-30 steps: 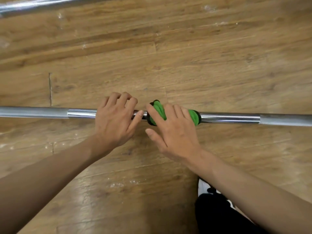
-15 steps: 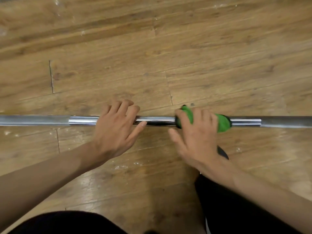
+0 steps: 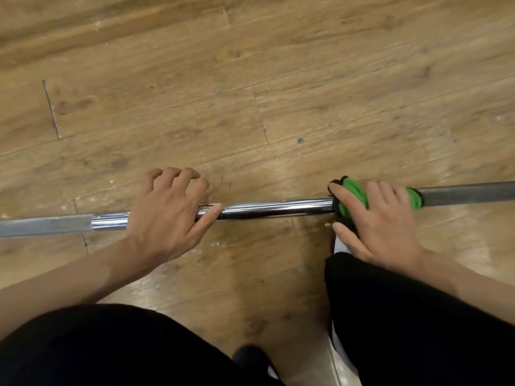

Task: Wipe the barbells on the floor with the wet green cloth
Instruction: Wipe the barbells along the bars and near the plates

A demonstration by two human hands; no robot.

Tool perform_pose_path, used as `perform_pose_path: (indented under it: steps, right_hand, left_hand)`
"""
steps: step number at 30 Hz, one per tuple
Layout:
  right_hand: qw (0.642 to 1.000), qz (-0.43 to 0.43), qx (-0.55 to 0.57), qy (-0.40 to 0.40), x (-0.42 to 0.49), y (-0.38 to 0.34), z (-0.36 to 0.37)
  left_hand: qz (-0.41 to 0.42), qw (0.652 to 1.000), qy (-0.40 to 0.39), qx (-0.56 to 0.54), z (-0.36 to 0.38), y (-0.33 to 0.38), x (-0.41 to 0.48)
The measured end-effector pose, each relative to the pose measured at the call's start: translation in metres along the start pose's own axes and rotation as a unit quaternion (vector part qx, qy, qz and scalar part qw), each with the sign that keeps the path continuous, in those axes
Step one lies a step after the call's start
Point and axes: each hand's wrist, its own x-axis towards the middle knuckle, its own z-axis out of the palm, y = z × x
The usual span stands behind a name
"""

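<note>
Head view: bar lies on wood floor, both ends cut off by frame edges, parts hidden under hands. Cloth is wrapped on bar at right, mostly covered by R hand, which clamps it, fingers over, thumb on near side. L hand has palm on bar, thumb along it, fingers bent past it; can't tell if they wrap it. Count: 1 bar, 1 cloth, 2 hands.
</note>
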Motion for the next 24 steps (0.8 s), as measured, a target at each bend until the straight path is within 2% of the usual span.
perform_pose_path:
  steps: [2,7,10,15,20,24]
  right_hand:
    - [1.0,0.016,0.013,-0.005,0.006,-0.02,-0.002]
    - [0.995,-0.084,0.052,0.026,0.05,-0.107,0.003]
    - [0.992,-0.108,0.067,0.029,0.073,-0.14,0.006]
    - [0.992,-0.101,0.047,0.05,0.071,-0.088,0.004]
    - [0.998,-0.024,0.004,0.058,0.05,0.002,0.002]
    - [0.995,0.07,0.034,0.07,0.069,-0.008,-0.003]
  left_hand:
    - [0.006,1.0,-0.003,0.004,0.001,0.002,-0.004]
    - [0.022,1.0,0.001,0.01,0.0,0.001,-0.004]
    - [0.027,0.999,0.001,0.023,0.0,-0.004,-0.001]
    - [0.014,0.999,0.026,0.014,-0.004,-0.012,0.014]
    - [0.004,0.998,0.053,0.018,-0.007,-0.02,0.034]
    - [0.007,0.997,0.078,0.02,-0.009,-0.026,0.051]
